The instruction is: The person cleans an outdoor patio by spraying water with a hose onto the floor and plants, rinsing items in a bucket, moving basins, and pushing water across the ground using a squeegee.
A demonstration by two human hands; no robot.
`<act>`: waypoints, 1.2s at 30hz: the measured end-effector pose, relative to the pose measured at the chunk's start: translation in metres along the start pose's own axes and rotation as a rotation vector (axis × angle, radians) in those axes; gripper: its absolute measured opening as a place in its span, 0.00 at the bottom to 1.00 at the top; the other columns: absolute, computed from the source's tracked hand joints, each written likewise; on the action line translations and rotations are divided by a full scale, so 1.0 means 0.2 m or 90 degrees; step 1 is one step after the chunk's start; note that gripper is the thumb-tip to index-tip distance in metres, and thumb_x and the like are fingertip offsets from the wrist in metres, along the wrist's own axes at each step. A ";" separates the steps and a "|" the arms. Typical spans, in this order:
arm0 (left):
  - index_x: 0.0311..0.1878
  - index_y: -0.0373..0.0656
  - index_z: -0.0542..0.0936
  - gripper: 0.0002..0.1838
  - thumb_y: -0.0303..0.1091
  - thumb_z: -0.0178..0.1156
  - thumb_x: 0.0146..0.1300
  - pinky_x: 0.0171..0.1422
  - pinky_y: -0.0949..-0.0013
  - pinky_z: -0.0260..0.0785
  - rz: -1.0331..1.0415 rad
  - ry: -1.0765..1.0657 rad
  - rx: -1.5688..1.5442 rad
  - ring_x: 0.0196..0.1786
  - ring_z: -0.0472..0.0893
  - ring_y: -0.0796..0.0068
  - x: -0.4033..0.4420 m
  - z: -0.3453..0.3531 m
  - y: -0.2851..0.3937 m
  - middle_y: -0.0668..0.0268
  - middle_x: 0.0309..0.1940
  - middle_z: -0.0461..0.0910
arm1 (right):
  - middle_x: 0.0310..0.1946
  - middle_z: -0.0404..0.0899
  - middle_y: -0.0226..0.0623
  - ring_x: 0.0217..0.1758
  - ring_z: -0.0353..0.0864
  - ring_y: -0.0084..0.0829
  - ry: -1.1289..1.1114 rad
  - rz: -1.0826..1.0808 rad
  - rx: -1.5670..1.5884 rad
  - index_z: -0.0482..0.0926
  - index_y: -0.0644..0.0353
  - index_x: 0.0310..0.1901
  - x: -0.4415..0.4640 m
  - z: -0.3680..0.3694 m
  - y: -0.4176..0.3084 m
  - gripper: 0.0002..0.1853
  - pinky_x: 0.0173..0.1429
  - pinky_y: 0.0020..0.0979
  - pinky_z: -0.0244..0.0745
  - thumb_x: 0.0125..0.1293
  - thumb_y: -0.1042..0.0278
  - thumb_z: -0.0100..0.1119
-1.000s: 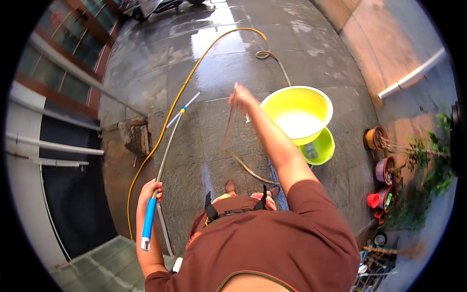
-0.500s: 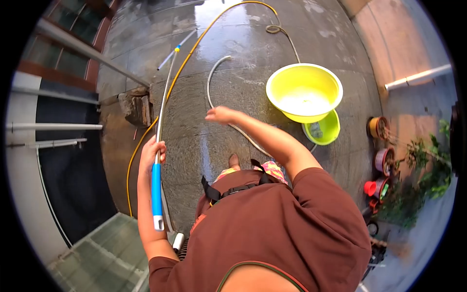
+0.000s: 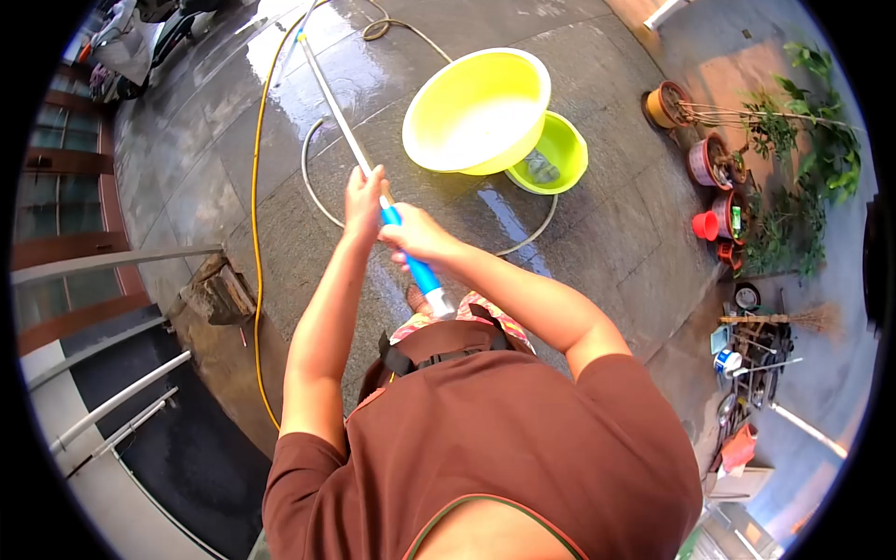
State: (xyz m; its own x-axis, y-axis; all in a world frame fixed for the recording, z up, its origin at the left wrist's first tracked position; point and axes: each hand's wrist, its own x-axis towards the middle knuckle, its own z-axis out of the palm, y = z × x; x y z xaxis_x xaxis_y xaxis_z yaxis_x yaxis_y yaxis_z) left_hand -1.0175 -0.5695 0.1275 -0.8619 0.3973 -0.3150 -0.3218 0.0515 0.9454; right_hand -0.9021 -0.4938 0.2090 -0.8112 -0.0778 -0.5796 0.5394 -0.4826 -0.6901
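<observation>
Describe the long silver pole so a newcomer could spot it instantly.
Against the grey paved floor, find the large round yellow basin. Left of it, the long silver pole slants down into the person's left hand and right hand. Unlike the curving yellow hose, it is straight and blue-handled.

Pole gripped in both hands, left hand on the metal shaft, right hand nearer, on the blue grip. Large yellow basin seen far right of the hands, smaller green basin partly hidden by it. Orange hose laid along wet paving at left, potted plants lined up at right.
</observation>
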 end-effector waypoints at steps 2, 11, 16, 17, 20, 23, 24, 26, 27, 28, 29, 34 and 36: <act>0.42 0.44 0.72 0.13 0.44 0.49 0.68 0.28 0.76 0.66 -0.001 -0.080 0.075 0.25 0.71 0.84 -0.08 0.30 0.08 0.74 0.25 0.70 | 0.19 0.67 0.27 0.14 0.66 0.18 0.091 -0.059 -0.057 0.67 0.58 0.44 -0.22 -0.22 -0.09 0.13 0.15 0.23 0.65 0.57 0.72 0.52; 0.57 0.40 0.65 0.24 0.48 0.50 0.66 0.39 0.65 0.73 -0.515 -0.079 -0.105 0.38 0.79 0.65 0.15 0.92 -0.80 0.57 0.41 0.76 | 0.15 0.66 0.25 0.11 0.66 0.18 0.343 -0.114 -0.151 0.64 0.61 0.60 -0.96 -1.16 -0.04 0.27 0.15 0.23 0.62 0.56 0.73 0.53; 0.65 0.38 0.56 0.32 0.50 0.49 0.66 0.52 0.58 0.70 -0.537 -0.020 -0.181 0.51 0.75 0.55 0.30 1.12 -0.98 0.48 0.57 0.68 | 0.16 0.67 0.26 0.12 0.67 0.19 0.527 -0.064 -0.231 0.61 0.62 0.63 -1.14 -1.38 -0.06 0.30 0.16 0.23 0.63 0.56 0.75 0.53; 0.65 0.38 0.56 0.33 0.50 0.49 0.66 0.52 0.58 0.70 -0.545 -0.001 -0.192 0.51 0.75 0.55 0.34 1.16 -1.02 0.48 0.57 0.68 | 0.16 0.68 0.27 0.13 0.68 0.18 0.550 -0.070 -0.225 0.61 0.62 0.63 -1.14 -1.43 -0.05 0.30 0.16 0.23 0.63 0.56 0.76 0.53; 0.65 0.39 0.54 0.33 0.50 0.49 0.66 0.50 0.57 0.71 -0.579 0.045 -0.216 0.50 0.75 0.53 0.51 1.24 -1.17 0.49 0.56 0.69 | 0.17 0.68 0.27 0.13 0.67 0.18 0.616 -0.037 -0.242 0.61 0.62 0.64 -1.11 -1.55 -0.05 0.30 0.16 0.23 0.64 0.56 0.78 0.53; 0.65 0.40 0.56 0.33 0.51 0.50 0.65 0.48 0.56 0.72 -0.617 0.102 -0.233 0.50 0.75 0.52 0.68 1.31 -1.36 0.50 0.55 0.70 | 0.17 0.67 0.27 0.12 0.67 0.18 0.650 0.003 -0.249 0.61 0.62 0.63 -1.03 -1.65 -0.09 0.30 0.15 0.23 0.64 0.57 0.78 0.53; 0.60 0.41 0.65 0.30 0.52 0.52 0.63 0.39 0.59 0.74 -0.605 0.130 -0.220 0.41 0.77 0.57 0.73 1.33 -1.43 0.52 0.47 0.72 | 0.17 0.67 0.27 0.12 0.67 0.18 0.660 0.010 -0.253 0.61 0.62 0.63 -0.98 -1.70 -0.09 0.30 0.15 0.23 0.64 0.57 0.78 0.53; 0.60 0.42 0.65 0.29 0.52 0.53 0.63 0.37 0.59 0.74 -0.668 0.187 -0.231 0.39 0.76 0.58 0.85 1.37 -1.56 0.54 0.45 0.71 | 0.18 0.67 0.28 0.12 0.66 0.18 0.670 0.042 -0.244 0.61 0.62 0.63 -0.92 -1.77 -0.11 0.30 0.14 0.23 0.64 0.56 0.80 0.54; 0.60 0.42 0.65 0.30 0.52 0.53 0.62 0.37 0.59 0.74 -0.687 0.215 -0.233 0.39 0.76 0.59 0.88 1.38 -1.63 0.54 0.46 0.70 | 0.19 0.67 0.28 0.12 0.66 0.18 0.671 0.062 -0.229 0.61 0.63 0.63 -0.88 -1.78 -0.12 0.31 0.14 0.23 0.64 0.56 0.80 0.54; 0.61 0.42 0.64 0.30 0.52 0.53 0.62 0.38 0.59 0.74 -0.678 0.237 -0.227 0.40 0.76 0.59 0.90 1.40 -1.65 0.54 0.46 0.70 | 0.19 0.67 0.28 0.12 0.66 0.18 0.673 0.075 -0.203 0.60 0.64 0.64 -0.84 -1.80 -0.13 0.31 0.14 0.23 0.63 0.56 0.82 0.54; 0.61 0.41 0.64 0.31 0.52 0.53 0.62 0.39 0.59 0.74 -0.680 0.249 -0.243 0.42 0.76 0.58 0.92 1.43 -1.66 0.53 0.48 0.70 | 0.19 0.67 0.29 0.12 0.66 0.18 0.676 0.089 -0.185 0.59 0.65 0.64 -0.80 -1.81 -0.15 0.31 0.13 0.22 0.63 0.57 0.81 0.54; 0.56 0.39 0.68 0.24 0.45 0.52 0.62 0.49 0.54 0.70 -0.658 0.281 -0.458 0.50 0.73 0.56 1.06 1.53 -1.75 0.51 0.51 0.72 | 0.22 0.67 0.29 0.12 0.66 0.18 0.653 0.150 -0.107 0.59 0.64 0.64 -0.70 -1.85 -0.14 0.31 0.14 0.22 0.63 0.57 0.82 0.53; 0.51 0.39 0.71 0.17 0.37 0.52 0.62 0.44 0.58 0.71 -0.674 0.326 -0.612 0.47 0.76 0.62 1.15 1.52 -1.81 0.58 0.44 0.77 | 0.22 0.67 0.29 0.13 0.66 0.18 0.637 0.152 -0.084 0.60 0.63 0.64 -0.67 -1.86 -0.14 0.30 0.15 0.21 0.63 0.57 0.82 0.53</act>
State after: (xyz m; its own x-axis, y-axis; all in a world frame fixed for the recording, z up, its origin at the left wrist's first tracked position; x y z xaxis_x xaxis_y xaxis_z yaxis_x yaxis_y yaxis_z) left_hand -0.9798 -0.2182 -0.2613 -0.0503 0.2002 -0.9785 -0.8119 -0.5787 -0.0766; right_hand -0.7243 -0.1458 0.1447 -0.1533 0.6300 -0.7613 0.7308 -0.4463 -0.5165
